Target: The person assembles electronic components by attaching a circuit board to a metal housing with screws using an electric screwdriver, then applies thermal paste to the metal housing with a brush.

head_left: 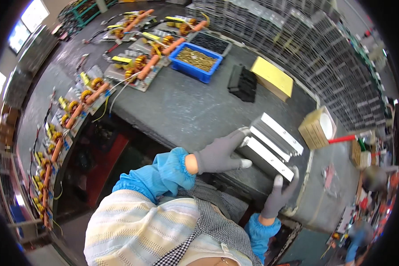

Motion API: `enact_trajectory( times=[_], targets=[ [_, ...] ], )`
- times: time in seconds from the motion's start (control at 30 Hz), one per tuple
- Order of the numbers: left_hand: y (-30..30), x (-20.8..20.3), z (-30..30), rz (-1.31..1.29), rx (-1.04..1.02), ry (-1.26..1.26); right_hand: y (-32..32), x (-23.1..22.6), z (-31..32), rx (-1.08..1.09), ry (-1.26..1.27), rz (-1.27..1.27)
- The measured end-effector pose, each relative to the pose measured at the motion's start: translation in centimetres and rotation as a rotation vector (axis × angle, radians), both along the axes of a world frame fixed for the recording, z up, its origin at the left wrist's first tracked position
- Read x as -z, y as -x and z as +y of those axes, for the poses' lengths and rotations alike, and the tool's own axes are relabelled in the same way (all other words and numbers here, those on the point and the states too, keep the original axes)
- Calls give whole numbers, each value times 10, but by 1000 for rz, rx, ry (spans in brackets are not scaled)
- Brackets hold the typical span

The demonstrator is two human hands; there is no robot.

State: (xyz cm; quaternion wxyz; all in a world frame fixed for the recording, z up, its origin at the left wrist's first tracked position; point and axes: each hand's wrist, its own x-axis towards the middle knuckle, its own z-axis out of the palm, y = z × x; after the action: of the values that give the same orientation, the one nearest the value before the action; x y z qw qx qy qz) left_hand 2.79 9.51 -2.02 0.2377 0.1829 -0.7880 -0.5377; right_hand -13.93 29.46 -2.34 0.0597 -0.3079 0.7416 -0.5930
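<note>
Two long dark metal housings with pale, bright edges lie side by side on the dark workbench in front of me. My left hand, in a grey glove, has the left end of the nearer metal housing between its thumb and fingers. At the other end of that housing, my right hand has its gloved thumb on the near side and its fingers at the corner. Just beyond it rests the farther metal housing, close alongside. Both hands' undersides are hidden.
A blue bin of small brass-coloured parts stands farther back, beside a tray of black parts. Black pieces and a yellow block lie beyond the housings. A cardboard box sits right; circuit assemblies line the left.
</note>
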Motion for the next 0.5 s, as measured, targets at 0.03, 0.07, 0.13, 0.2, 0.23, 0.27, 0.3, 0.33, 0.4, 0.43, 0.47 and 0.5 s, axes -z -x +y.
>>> enact_trajectory(
  times=[0.03, 0.07, 0.13, 0.2, 0.23, 0.27, 0.3, 0.33, 0.4, 0.43, 0.47, 0.5],
  targets=[
    [-3, 3, -4, 32, -2, 51, 1, 7, 1, 60, 36, 87],
    [-16, -8, -13, 39, -49, 59, 2, 9, 3, 84, 87, 83],
    [-41, -17, -45, 49, -215, 288, 11, 22, 12, 119, 161, 134],
    [-73, -27, -83, -66, -490, 396, 11, 25, 12, 117, 213, 134],
    [-87, -32, -102, -184, -660, 522, 11, 23, 11, 136, 216, 129],
    [-99, -37, -121, -303, -825, 648, 9, 23, 10, 160, 220, 123],
    [-116, -34, -141, -476, -975, 774, 8, 22, 10, 155, 223, 120],
    [-127, -26, -159, -648, -1120, 898, 8, 23, 9, 159, 224, 135],
    [-132, -29, -182, -893, -1124, 820, 8, 24, 10, 171, 232, 146],
    [-132, -29, -189, -1133, -1115, 724, 10, 26, 11, 173, 244, 134],
    [-133, -27, -194, -1126, -1112, 732, 10, 28, 12, 174, 256, 122],
    [-134, -25, -199, -1104, -1086, 758, 11, 30, 12, 183, 262, 124]
  ],
)
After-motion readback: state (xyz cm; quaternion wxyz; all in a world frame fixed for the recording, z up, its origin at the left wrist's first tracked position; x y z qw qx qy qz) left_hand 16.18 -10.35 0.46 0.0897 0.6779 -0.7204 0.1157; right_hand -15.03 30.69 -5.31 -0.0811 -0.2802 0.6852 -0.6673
